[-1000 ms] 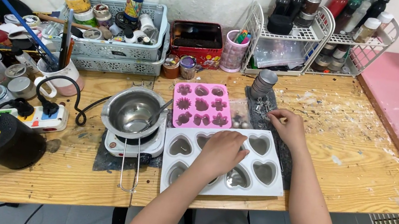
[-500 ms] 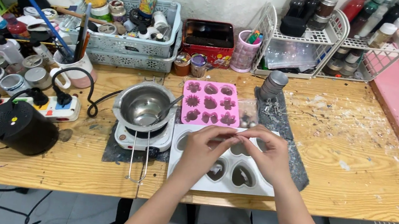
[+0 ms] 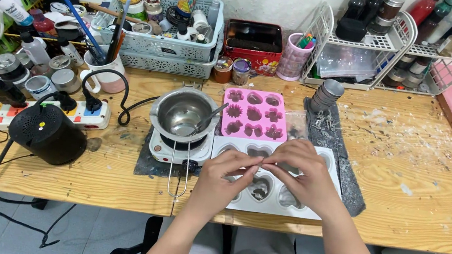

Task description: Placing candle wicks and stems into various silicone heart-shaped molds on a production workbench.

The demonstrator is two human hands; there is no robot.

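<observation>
Head view: both hands (image 3: 267, 172) pinch together (fingertips touching) over white heart mould (image 3: 268, 202).

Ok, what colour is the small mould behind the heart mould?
Pink. The small mould sits just behind the white heart mould, seen clearly in the head view.

2 bare forearms enter from 6 o'clock, without sleeves, watch or bracelet. The left hand (image 3: 223, 183) and right hand (image 3: 302, 174) wear no gloves or rings. Pale grey clothing covers the lap below.
</observation>
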